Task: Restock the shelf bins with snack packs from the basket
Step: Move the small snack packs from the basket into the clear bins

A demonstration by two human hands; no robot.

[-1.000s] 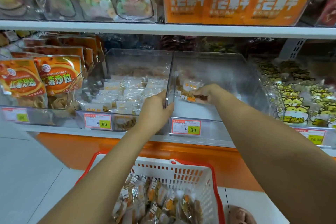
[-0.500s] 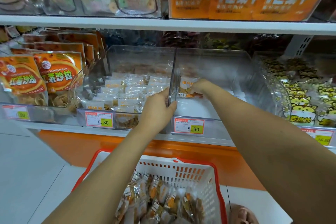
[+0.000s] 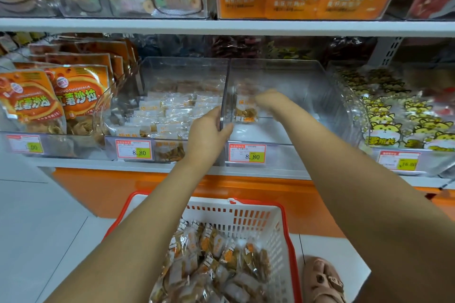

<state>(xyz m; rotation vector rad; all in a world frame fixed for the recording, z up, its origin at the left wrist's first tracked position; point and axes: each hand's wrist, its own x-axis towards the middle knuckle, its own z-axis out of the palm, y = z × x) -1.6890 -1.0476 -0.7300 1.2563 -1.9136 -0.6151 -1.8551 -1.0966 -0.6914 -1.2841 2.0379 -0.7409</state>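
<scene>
Raised upright now, snack pack (image 3: pixel 246 109) touches right-hand fingers (image 3: pixel 262 99).

Both forearms are bare, no sleeves; a tan strapped sandal (image 3: pixel 323 280) covers one foot (lower right corner).

There is only one view, from a camera on the person's head. It looks forward and down, close to the shelf bins (image 3: pixel 283 106), with the basket (image 3: pixel 258 216) below.
</scene>
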